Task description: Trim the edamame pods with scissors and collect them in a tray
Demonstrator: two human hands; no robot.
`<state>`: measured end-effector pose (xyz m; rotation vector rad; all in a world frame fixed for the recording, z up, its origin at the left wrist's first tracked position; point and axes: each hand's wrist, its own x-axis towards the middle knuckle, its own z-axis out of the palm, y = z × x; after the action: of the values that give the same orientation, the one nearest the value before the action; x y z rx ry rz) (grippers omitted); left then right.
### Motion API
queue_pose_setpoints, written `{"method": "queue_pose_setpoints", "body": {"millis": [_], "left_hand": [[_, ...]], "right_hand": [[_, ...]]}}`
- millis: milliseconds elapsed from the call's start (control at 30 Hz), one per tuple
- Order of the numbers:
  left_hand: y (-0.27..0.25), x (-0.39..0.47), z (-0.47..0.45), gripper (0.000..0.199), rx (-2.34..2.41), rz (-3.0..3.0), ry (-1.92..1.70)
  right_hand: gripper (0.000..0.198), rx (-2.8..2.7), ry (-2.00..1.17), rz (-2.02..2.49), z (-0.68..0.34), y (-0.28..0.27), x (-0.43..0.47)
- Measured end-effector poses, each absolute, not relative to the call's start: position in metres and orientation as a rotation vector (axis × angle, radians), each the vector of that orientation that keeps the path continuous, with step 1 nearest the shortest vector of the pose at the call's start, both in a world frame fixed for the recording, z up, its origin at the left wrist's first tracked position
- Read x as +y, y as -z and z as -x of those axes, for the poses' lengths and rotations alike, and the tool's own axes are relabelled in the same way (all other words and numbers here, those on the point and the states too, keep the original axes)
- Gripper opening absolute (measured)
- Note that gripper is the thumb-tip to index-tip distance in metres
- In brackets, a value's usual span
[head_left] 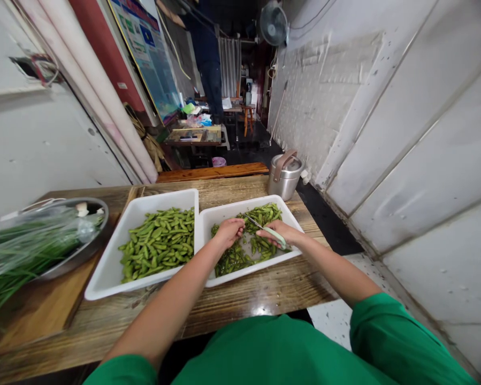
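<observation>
A green shirt fills the bottom of the head view, with the person's two bare forearms reaching forward from its sleeves over a wooden bench. Both hands are above the right-hand white tray, where green pods lie around a partly bare bottom. The right hand grips a pair of scissors by the pale green handles, the blades pointing inward to the left hand. That hand has its fingers drawn together just beside the blade tips; I cannot tell whether a pod is pinched between them.

Next to this tray, on its left, stands another white tray, slightly askew, with a broad heap of plump pods in it. Farther left, a steel basin rests on a wooden board; long leafy greens, partly under clear plastic, spill over its edge. At the bench's far right corner stands a lidded steel pail with a brown handle.

Beyond the bench are a pink bin, a wooden stool, a wall fan and another person in dark clothes, one arm raised
</observation>
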<state>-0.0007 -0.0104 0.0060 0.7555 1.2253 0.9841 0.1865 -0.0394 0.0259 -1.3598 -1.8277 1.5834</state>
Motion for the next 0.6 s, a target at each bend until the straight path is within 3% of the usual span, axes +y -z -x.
{"method": "queue_pose_setpoints", "body": {"millis": [167, 600], "left_hand": [[-0.003, -0.004, 0.006, 0.014, 1.329, -0.757, -1.145], [-0.02, -0.007, 0.011, 0.008, 1.026, -0.583, -1.044]], "right_hand": [[0.041, -1.778, -1.536, 1.298, -0.185, -0.022, -0.036], [0.039, -1.794, -1.509, 1.211, -0.182, -0.025, -0.039]]}}
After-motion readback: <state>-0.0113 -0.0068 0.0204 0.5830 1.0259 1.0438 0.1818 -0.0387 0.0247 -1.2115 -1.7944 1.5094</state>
